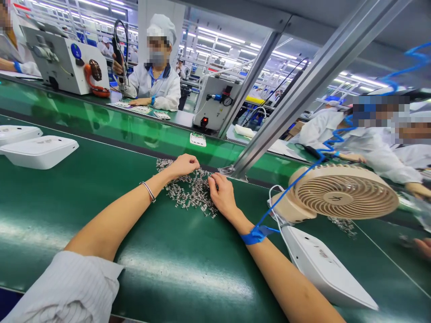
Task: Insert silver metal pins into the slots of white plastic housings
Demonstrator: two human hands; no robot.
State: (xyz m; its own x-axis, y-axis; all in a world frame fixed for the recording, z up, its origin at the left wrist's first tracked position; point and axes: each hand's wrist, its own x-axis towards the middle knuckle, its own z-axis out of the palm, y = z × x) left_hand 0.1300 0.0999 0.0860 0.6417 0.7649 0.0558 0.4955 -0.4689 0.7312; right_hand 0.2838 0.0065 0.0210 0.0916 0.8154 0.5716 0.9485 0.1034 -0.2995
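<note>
A loose pile of small silvery metal parts [190, 190] lies on the green bench top [161, 264]; they are too small to name. At the pile's far edge is my left hand [183, 165], its fingers curled together; whatever they pinch is hidden. My right hand [222, 193] rests against the pile's right side with bent fingers, and I cannot make out a part between them. A metal bracelet [148, 191] circles the left wrist. Round the right wrist goes a blue strap [257, 234] with a coiled blue cord.
A beige fan [340, 197] stands right of my hands, above a white plastic housing [330, 264]. More white housings [43, 150] lie at the left. Beyond the bench, a green conveyor [141, 139] carries a small white part [198, 139]. A metal post [286, 103] slants upward. Co-workers sit opposite.
</note>
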